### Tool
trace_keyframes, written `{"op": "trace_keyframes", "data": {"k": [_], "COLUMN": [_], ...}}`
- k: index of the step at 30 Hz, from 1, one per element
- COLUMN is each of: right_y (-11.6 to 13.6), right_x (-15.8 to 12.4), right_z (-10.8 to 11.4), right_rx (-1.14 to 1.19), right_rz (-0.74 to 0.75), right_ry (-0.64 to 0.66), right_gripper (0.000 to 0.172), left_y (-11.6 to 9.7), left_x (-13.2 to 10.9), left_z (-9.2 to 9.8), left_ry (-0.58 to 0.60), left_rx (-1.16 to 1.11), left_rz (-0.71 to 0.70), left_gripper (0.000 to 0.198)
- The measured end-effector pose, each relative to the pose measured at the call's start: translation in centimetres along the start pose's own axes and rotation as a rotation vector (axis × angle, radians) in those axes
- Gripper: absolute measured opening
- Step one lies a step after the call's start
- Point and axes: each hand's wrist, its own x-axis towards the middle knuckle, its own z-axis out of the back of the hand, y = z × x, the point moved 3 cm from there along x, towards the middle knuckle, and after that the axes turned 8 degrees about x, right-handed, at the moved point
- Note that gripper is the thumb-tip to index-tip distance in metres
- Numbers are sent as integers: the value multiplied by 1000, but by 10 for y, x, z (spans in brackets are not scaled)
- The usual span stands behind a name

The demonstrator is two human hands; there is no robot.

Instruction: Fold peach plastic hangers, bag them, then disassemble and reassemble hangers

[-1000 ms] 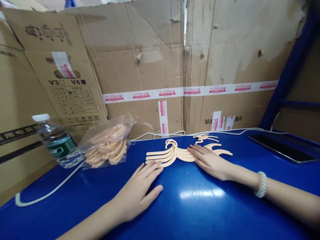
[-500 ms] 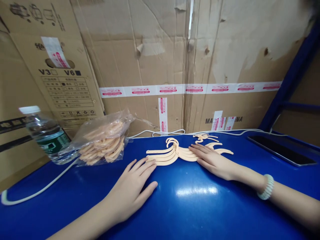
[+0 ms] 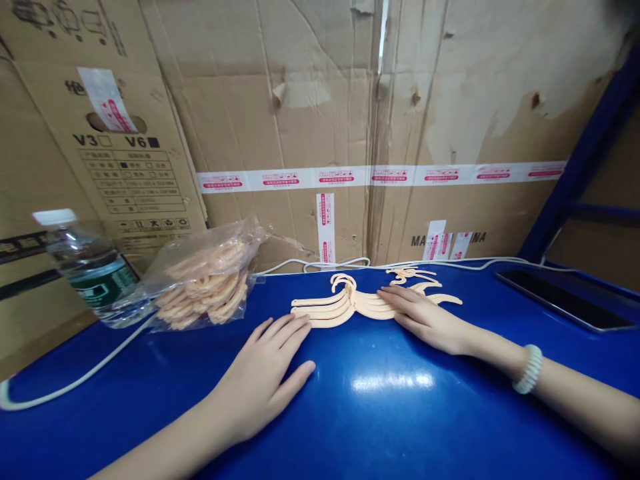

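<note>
Several peach-coloured clothes hangers lie flat and overlapping on the blue table, hooks bunched at the top. My left hand is open, its fingertips resting at the lower left end of the hangers and the thumb apart on the table side. Across their right arms lies my right hand, flat and open, covering part of them. A pale coiled band circles the right wrist. Behind that hand are a few smaller peach pieces, their kind too small to make out.
A clear plastic bag full of peach hangers lies at the left, beside a water bottle. At the right is a dark phone-like slab. A white cable runs along the table. Cardboard stands behind.
The view has shifted very slightly. Both hands stay on the hangers, with almost no movement.
</note>
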Motion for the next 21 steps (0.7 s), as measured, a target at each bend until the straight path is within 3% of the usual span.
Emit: {"op": "trace_keyframes", "data": {"k": [4, 21], "right_y": [-1, -2], "right_x": [3, -3], "right_z": [-1, -3], "right_rx": [-10, 78], "right_rz": [6, 7], "right_ry": [-9, -103], "right_gripper": [53, 51], "left_y": [2, -1], "left_x": [4, -2], "left_z": [1, 1], "left_ry": [36, -129], "left_rx": [11, -35], "left_rz": [21, -10], "left_gripper": [50, 39]}}
